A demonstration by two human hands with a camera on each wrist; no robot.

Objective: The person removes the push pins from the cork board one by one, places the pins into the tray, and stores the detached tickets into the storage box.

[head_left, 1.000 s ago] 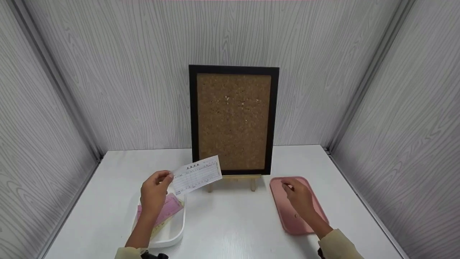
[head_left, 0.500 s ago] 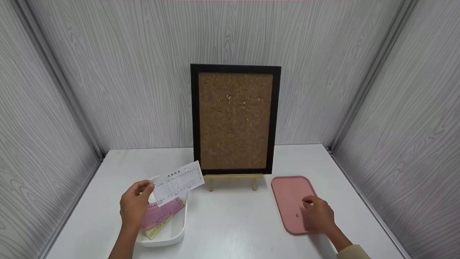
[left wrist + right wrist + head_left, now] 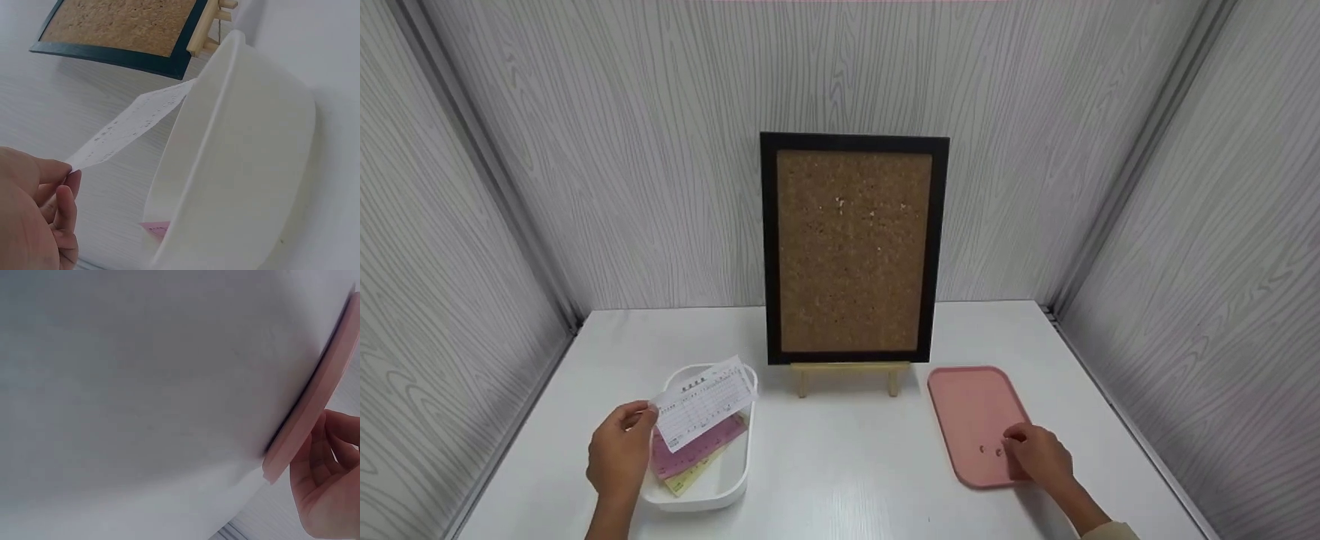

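Note:
My left hand [image 3: 619, 454] pinches one edge of a white printed paper slip [image 3: 706, 403] between thumb and fingertips, holding it tilted above the white tub [image 3: 690, 506]. In the left wrist view, the slip [image 3: 129, 126] reaches toward the tub's rim. Inside the tub lie a pink printed slip [image 3: 697, 450] and a yellow one [image 3: 694, 472]. My right hand [image 3: 1041, 456] is low over the pink tray [image 3: 971, 397], fingers curled with tips close together. Beside them lie small pieces [image 3: 998, 452]. Whether the fingertips hold a piece I cannot tell; in the right wrist view the tray's rim hides them.
A black-framed cork board [image 3: 851, 251] stands upright at the back on a small wooden easel [image 3: 851, 367], with small pale marks on the cork. Grey wood-grain panels [image 3: 675, 150] enclose the white table [image 3: 840, 465] at the back and both sides.
My left hand has drawn the white slip left and toward me, from in front of the board to over the tub. My right hand has moved nearer and rightward across the tray, uncovering small pieces.

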